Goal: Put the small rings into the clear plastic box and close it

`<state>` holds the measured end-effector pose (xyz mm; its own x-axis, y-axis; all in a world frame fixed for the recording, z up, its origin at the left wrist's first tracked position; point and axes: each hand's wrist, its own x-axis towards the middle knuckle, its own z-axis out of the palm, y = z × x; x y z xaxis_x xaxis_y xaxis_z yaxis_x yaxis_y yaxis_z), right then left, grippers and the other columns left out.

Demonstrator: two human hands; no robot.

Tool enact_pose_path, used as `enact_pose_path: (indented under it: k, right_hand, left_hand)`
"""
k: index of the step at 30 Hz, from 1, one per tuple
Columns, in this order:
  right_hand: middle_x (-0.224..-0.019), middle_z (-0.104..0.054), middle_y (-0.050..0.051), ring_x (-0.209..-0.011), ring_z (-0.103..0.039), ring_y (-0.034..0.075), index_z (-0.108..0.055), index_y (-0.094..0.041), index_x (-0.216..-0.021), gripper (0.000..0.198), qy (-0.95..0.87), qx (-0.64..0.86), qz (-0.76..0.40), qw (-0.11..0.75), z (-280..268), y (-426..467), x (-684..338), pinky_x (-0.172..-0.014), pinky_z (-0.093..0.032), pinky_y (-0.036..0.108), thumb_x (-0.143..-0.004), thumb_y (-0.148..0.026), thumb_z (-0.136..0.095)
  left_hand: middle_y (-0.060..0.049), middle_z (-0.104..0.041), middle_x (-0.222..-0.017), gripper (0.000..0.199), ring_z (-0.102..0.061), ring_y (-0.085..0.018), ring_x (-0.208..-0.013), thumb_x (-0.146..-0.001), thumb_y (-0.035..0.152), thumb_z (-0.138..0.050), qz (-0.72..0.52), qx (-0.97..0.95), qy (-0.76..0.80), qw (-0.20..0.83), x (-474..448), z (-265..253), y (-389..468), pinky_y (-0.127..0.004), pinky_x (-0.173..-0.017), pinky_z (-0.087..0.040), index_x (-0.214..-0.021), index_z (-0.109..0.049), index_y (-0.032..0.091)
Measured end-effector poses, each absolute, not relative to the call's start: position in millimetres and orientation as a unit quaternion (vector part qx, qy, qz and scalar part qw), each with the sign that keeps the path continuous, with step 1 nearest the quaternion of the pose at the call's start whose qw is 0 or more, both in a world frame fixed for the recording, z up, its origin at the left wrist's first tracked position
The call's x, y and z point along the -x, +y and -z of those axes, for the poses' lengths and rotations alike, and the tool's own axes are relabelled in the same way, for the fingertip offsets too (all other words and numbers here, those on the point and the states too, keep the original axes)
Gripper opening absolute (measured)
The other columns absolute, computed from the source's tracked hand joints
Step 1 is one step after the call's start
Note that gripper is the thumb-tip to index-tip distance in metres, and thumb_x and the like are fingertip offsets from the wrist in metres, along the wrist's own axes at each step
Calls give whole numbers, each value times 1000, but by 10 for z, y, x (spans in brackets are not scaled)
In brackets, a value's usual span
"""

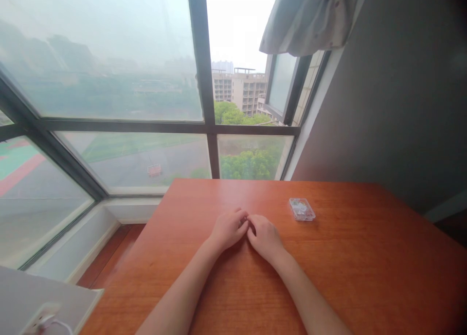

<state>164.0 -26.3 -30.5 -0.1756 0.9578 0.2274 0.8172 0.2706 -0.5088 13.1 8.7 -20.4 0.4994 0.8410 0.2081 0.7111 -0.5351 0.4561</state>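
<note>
My left hand (229,227) and my right hand (265,235) meet over the middle of the wooden table (175,257). Their thumbs and fingers are curled in and pressed together at the tips. Whatever lies between the fingertips, if anything, is too small and too hidden to name. To the right of my right hand, apart from it, a clear plastic box (302,209) with small pieces inside rests on the tabletop.
Large windows with dark frames (211,128) stand beyond the table, one pane open at the right. A bunched curtain (310,21) hangs above. A dark wall (394,106) rises on the right. At lower left, a cord is plugged into a socket (40,321).
</note>
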Motion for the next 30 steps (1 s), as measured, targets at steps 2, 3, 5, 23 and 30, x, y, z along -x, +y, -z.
enact_pose_path:
  k: [2,3,5,23,30]
  right_hand:
    - [-100,-67,4,-94,-58,18,-63,-21,-101,23,-757,586,-140,255,308,-259,-1642,-84,-41,26,-85,-15,-47]
    - [-100,-67,5,-94,-58,18,-63,-21,-101,23,-758,585,-141,253,312,-256,-1643,-84,-40,26,-85,-16,-47]
    - [-100,-67,5,-95,-58,19,-63,-20,-101,23,-759,584,-141,251,324,-251,-1646,-85,-40,27,-85,-16,-47]
    - [-98,-66,5,-95,-57,18,-62,-21,-101,23,-760,581,-142,255,352,-239,-1663,-84,-40,27,-85,-16,-46]
    - [-97,-66,5,-94,-57,18,-62,-22,-99,21,-760,583,-139,250,366,-240,-1672,-84,-40,27,-85,-17,-46]
  left_hand:
    - [0,-59,-86,10,-55,-13,-73,-86,25,-47,-205,-852,457,155,-132,207,90,-23,-64,-38,-84,-56,21]
    - [0,-59,-86,10,-55,-13,-73,-86,25,-47,-205,-852,457,153,-133,209,92,-23,-64,-38,-83,-56,21]
    - [0,-59,-86,9,-55,-13,-73,-86,24,-47,-205,-853,455,151,-134,213,97,-23,-64,-37,-84,-56,21]
    - [0,-60,-88,10,-56,-13,-74,-85,23,-48,-211,-851,455,159,-133,225,96,-23,-65,-37,-87,-58,22]
    - [0,-60,-87,11,-55,-13,-73,-86,23,-48,-210,-851,455,156,-135,215,90,-23,-64,-37,-87,-59,22]
